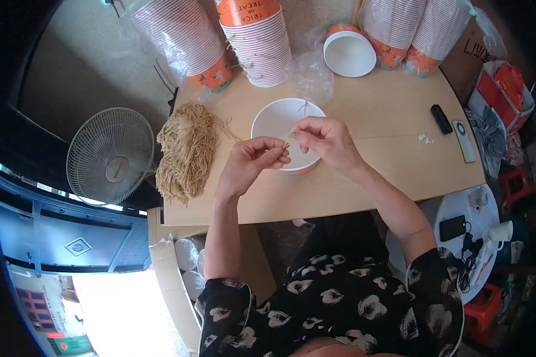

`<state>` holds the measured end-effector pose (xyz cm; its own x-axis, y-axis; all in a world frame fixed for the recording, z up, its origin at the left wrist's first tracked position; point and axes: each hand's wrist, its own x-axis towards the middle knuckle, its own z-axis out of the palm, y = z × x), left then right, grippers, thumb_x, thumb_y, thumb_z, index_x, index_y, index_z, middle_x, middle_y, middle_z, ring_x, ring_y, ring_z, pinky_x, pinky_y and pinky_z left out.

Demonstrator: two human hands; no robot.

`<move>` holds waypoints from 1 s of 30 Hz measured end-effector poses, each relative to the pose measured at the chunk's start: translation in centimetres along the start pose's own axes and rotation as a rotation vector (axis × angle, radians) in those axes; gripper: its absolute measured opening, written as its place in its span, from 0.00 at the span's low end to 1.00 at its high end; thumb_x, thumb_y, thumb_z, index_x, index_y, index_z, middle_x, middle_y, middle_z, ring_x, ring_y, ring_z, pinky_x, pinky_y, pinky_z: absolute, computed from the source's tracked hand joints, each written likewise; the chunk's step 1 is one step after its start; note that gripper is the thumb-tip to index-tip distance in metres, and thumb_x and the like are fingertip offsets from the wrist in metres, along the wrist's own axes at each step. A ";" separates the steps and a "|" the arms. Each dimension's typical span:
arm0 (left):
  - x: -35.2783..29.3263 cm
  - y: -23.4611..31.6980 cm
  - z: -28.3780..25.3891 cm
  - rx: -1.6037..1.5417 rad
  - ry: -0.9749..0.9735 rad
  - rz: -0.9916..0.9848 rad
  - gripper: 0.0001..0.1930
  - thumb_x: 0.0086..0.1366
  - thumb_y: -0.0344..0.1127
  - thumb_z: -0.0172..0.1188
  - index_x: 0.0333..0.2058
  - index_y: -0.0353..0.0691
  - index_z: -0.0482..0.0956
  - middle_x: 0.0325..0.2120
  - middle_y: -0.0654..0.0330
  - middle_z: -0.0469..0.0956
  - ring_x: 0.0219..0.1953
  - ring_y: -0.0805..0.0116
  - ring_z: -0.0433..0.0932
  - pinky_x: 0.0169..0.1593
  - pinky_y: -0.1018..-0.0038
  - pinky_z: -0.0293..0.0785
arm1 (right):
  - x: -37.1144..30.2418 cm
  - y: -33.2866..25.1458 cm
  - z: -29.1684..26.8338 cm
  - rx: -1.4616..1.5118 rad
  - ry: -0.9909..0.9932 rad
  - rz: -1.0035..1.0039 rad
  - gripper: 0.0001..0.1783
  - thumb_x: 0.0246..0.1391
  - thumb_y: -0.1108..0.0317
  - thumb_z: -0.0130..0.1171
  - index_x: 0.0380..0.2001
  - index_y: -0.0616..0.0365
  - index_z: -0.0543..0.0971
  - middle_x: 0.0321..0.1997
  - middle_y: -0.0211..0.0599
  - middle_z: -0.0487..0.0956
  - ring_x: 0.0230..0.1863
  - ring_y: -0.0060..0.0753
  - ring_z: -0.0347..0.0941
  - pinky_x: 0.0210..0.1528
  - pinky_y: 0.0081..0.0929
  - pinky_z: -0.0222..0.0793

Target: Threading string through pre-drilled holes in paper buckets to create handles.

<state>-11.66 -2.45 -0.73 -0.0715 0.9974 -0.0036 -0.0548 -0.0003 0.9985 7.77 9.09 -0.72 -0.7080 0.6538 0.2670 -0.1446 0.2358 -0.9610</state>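
A white-lined paper bucket (269,121) stands on the table in front of me, a little orange showing at its near underside. Over its mouth, my left hand (253,162) is closed in a pinch, with a short bit of tan cord between the fingertips. Close beside it, my right hand (330,140) pinches too, thumb against forefinger, on what looks like a thin cord. A thin tan strand (305,107) shows at the bucket's far inner wall; whether it joins the cord in my fingers is unclear. Left of the bucket lies a large bundle of tan cords (187,152).
Along the table's back stand stacks of paper buckets (256,50), some in clear plastic, and one bucket on its side (350,53). A black object (441,119) and a remote (463,141) lie right, near small white bits (425,138). A fan (110,156) stands left.
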 end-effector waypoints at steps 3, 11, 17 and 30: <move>0.1 0.1 -0.1 -0.004 -0.022 -0.008 0.09 0.70 0.30 0.61 0.46 0.32 0.81 0.37 0.59 0.83 0.39 0.72 0.84 0.42 0.78 0.81 | 0.2 0.2 0.0 0.016 -0.010 -0.011 0.08 0.63 0.71 0.59 0.39 0.65 0.82 0.25 0.25 0.79 0.27 0.11 0.71 0.30 0.16 0.66; -0.5 -0.4 0.2 0.161 0.024 0.106 0.07 0.69 0.28 0.61 0.44 0.34 0.81 0.35 0.62 0.83 0.39 0.74 0.83 0.40 0.79 0.79 | 0.8 -1.8 -0.1 0.025 -0.063 0.112 0.07 0.61 0.73 0.59 0.36 0.67 0.82 0.23 0.30 0.80 0.25 0.14 0.73 0.29 0.18 0.67; -0.6 -1.9 1.2 0.219 0.153 0.340 0.12 0.66 0.24 0.64 0.48 0.35 0.80 0.34 0.62 0.82 0.35 0.76 0.81 0.38 0.80 0.78 | 1.3 -1.9 0.6 0.009 -0.067 0.167 0.07 0.60 0.74 0.59 0.32 0.69 0.82 0.21 0.31 0.80 0.24 0.17 0.75 0.29 0.19 0.68; -0.4 -2.3 3.5 0.424 0.494 0.598 0.09 0.60 0.22 0.68 0.41 0.34 0.85 0.34 0.57 0.85 0.34 0.74 0.82 0.36 0.76 0.82 | 1.4 -1.4 1.0 -0.002 -0.098 0.225 0.09 0.61 0.73 0.59 0.37 0.67 0.85 0.18 0.27 0.76 0.19 0.13 0.67 0.23 0.17 0.59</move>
<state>-8.01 -2.64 -2.87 -0.3977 0.6937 0.6005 0.4968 -0.3874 0.7766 6.26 8.94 0.90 -0.7860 0.6170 0.0379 0.0256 0.0938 -0.9953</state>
